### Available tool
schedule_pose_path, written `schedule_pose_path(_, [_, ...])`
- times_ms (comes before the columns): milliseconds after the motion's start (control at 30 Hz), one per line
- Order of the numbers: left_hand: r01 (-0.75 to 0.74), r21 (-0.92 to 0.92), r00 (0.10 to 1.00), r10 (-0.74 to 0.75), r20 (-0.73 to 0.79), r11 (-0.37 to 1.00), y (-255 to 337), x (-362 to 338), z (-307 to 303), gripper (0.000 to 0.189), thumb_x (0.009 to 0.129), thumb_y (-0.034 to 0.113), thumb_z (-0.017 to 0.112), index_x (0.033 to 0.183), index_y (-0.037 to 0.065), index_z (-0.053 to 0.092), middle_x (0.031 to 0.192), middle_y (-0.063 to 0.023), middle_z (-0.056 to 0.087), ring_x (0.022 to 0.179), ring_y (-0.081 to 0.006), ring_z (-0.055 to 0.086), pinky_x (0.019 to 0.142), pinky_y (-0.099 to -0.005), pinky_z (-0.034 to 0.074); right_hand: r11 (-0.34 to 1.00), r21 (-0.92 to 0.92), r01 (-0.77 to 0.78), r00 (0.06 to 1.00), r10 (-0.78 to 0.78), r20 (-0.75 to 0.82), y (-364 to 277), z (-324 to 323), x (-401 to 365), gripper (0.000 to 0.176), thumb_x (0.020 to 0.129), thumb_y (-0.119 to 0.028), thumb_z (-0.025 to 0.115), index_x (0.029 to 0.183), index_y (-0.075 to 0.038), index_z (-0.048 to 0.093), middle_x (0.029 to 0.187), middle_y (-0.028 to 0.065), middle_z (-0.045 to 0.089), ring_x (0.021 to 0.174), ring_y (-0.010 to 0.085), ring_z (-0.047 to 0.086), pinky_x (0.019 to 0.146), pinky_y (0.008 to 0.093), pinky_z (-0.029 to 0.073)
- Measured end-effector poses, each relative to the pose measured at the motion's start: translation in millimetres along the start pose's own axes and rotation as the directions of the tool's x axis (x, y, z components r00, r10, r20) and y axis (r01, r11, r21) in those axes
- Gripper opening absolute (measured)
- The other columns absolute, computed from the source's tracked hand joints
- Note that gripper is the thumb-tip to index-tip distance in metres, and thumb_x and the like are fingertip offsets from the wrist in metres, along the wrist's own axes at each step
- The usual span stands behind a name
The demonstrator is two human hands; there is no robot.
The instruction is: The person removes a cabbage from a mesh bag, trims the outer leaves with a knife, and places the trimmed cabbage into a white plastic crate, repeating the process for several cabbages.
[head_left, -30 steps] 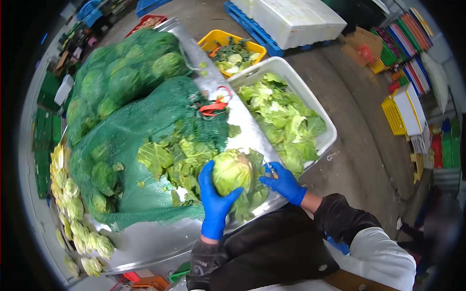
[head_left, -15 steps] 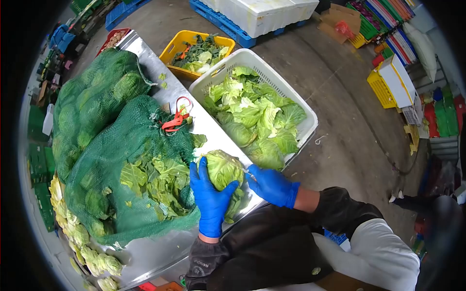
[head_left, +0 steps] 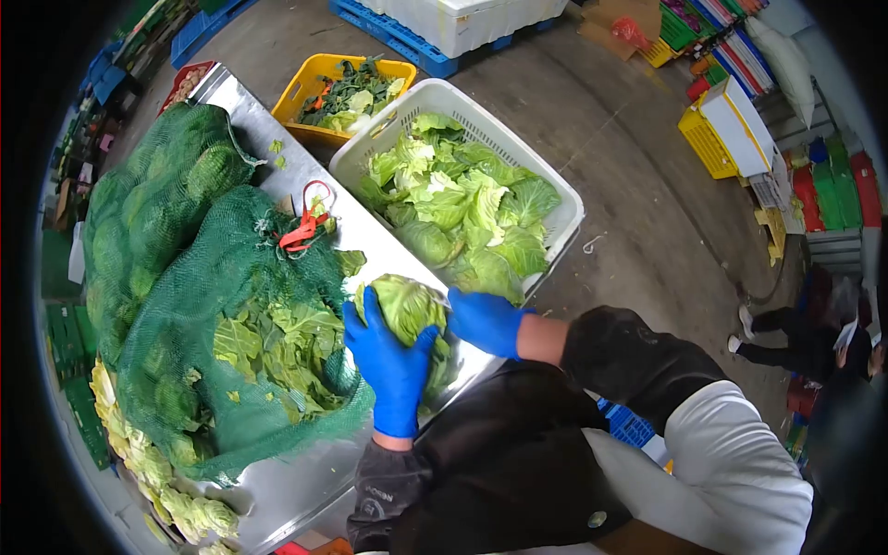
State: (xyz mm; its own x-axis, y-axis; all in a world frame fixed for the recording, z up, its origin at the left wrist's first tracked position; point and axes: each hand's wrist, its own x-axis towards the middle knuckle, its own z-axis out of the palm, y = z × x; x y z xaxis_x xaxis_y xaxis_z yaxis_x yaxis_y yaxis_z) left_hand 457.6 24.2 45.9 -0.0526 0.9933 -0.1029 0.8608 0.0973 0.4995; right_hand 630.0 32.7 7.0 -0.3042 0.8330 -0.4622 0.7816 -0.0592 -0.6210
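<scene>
A light green cabbage (head_left: 400,304) rests near the edge of the metal table (head_left: 301,157). My left hand (head_left: 388,365), in a blue glove, lies on its near side with thumb and fingers spread around it. At the cabbage's right side is my right hand (head_left: 487,322), also blue-gloved, with its fingers curled; what they hold, if anything, is hidden. Left of the cabbage, loose green leaves (head_left: 287,347) lie on a green mesh bag (head_left: 199,301) with a red tie (head_left: 303,229). Another mesh bag (head_left: 153,199) full of cabbages stands behind it.
Beyond the table edge are a white crate (head_left: 569,217) of cabbage leaves and a yellow crate (head_left: 287,104) of trimmings. Pale leaves (head_left: 129,430) line the table's left side. White boxes (head_left: 462,23) sit on a blue pallet. A person (head_left: 800,342) stands at far right.
The whole view has shifted, so the table and crates appear farther left and slightly higher. My right hand has turned, its fingers now more hidden beside the cabbage. My left hand stays on the cabbage.
</scene>
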Motion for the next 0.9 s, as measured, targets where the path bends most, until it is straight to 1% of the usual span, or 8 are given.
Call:
schedule_pose_path(400, [-0.08, 0.172, 0.994, 0.091, -0.058, 0.982, 9, -19, 10, 0.101, 0.057, 0.034, 0.086, 0.143, 0.011, 0.037, 0.145, -0.0269, 0.031, 0.124, -0.046, 0.038, 0.102, -0.0508, 0.037, 0.998, -0.044, -0.042, 0.999, 0.043, 0.018, 16, 22, 5, 0.035, 0.085, -0.014, 0.049, 0.112, 0.008, 0.05, 0.096, 0.0284, 0.065, 0.083, 0.0442, 0.065, 0.072, 0.0478, 0.052])
schedule_pose_path(533, [-0.129, 0.155, 0.982, 0.148, -0.119, 0.979, 0, -26, 16, 0.102, 0.056, 0.032, 0.086, 0.143, 0.011, 0.036, 0.144, -0.0267, 0.032, 0.125, -0.0459, 0.037, 0.104, -0.0501, 0.035, 0.993, 0.108, 0.054, 0.995, -0.045, -0.084, 20, 24, -2, 0.057, 0.088, -0.013, 0.048, 0.142, -0.005, 0.033, 0.1, 0.0274, 0.064, 0.086, 0.0396, 0.066, 0.073, 0.0456, 0.052])
schedule_pose_path(600, [-0.29, -0.048, 0.932, 0.27, -0.244, 0.956, -17, -29, 18, 0.103, 0.057, 0.03, 0.086, 0.143, 0.007, 0.035, 0.144, -0.0268, 0.031, 0.128, -0.0455, 0.034, 0.107, -0.0492, 0.031, 0.84, 0.538, -0.063, 0.99, -0.017, 0.143, -6, -3, -24, 0.068, 0.091, -0.015, 0.048, 0.152, -0.019, 0.017, 0.096, 0.0242, 0.065, 0.084, 0.032, 0.067, 0.072, 0.0421, 0.051])
schedule_pose_path(667, [-0.309, -0.201, 0.929, 0.249, -0.275, 0.929, -24, -31, 11, 0.103, 0.06, 0.028, 0.086, 0.143, 0.002, 0.032, 0.143, -0.0248, 0.032, 0.131, -0.0406, 0.033, 0.11, -0.0467, 0.027, 0.923, 0.26, 0.282, 0.942, -0.215, -0.258, 20, 33, 1, 0.075, 0.086, -0.014, 0.051, 0.152, -0.026, 0.015, 0.09, 0.0249, 0.065, 0.071, 0.0389, 0.064, 0.065, 0.0444, 0.051])
schedule_pose_path(733, [-0.204, -0.669, 0.958, 0.006, -0.285, 0.715, -28, -31, 5, 0.1, 0.065, 0.024, 0.085, 0.144, -0.001, 0.029, 0.142, -0.0215, 0.034, 0.132, -0.0335, 0.033, 0.111, -0.044, 0.027, 0.982, 0.095, 0.161, 0.96, -0.133, -0.248, -12, 7, -23, 0.076, 0.086, -0.013, 0.052, 0.152, -0.025, 0.016, 0.086, 0.0253, 0.064, 0.068, 0.0394, 0.063, 0.063, 0.0462, 0.05])
schedule_pose_path(767, [-0.164, -0.704, 0.961, -0.048, -0.271, 0.691, -22, -31, -3, 0.086, 0.076, 0.012, 0.077, 0.146, 0.003, 0.028, 0.143, -0.0145, 0.035, 0.133, -0.0256, 0.033, 0.112, -0.038, 0.026, 0.98, 0.096, 0.177, 0.96, -0.15, -0.234, -21, 3, -29, 0.076, 0.086, -0.013, 0.052, 0.152, -0.025, 0.016, 0.086, 0.0253, 0.064, 0.068, 0.0394, 0.063, 0.063, 0.0462, 0.05])
schedule_pose_path(833, [-0.039, -0.797, 0.947, -0.231, -0.221, 0.603, -43, -21, 10, 0.083, 0.076, 0.009, 0.077, 0.144, 0.0, 0.03, 0.141, -0.0151, 0.036, 0.129, -0.0258, 0.038, 0.11, -0.0359, 0.029, 0.972, 0.017, 0.232, 0.924, -0.215, -0.317, -31, 2, -35, 0.077, 0.087, -0.013, 0.055, 0.152, -0.028, 0.017, 0.083, 0.0204, 0.065, 0.066, 0.0333, 0.064, 0.061, 0.0432, 0.049])
schedule_pose_path(900, [0.034, -0.788, 0.928, -0.311, -0.204, 0.615, -83, -19, 29, 0.084, 0.074, 0.008, 0.077, 0.142, -0.002, 0.029, 0.14, -0.016, 0.036, 0.127, -0.0257, 0.039, 0.108, -0.0357, 0.031, 0.98, 0.087, 0.178, 0.958, -0.152, -0.242, -21, -2, -25, 0.075, 0.087, -0.014, 0.053, 0.152, -0.025, 0.017, 0.085, 0.0222, 0.065, 0.069, 0.0359, 0.064, 0.063, 0.0443, 0.05])
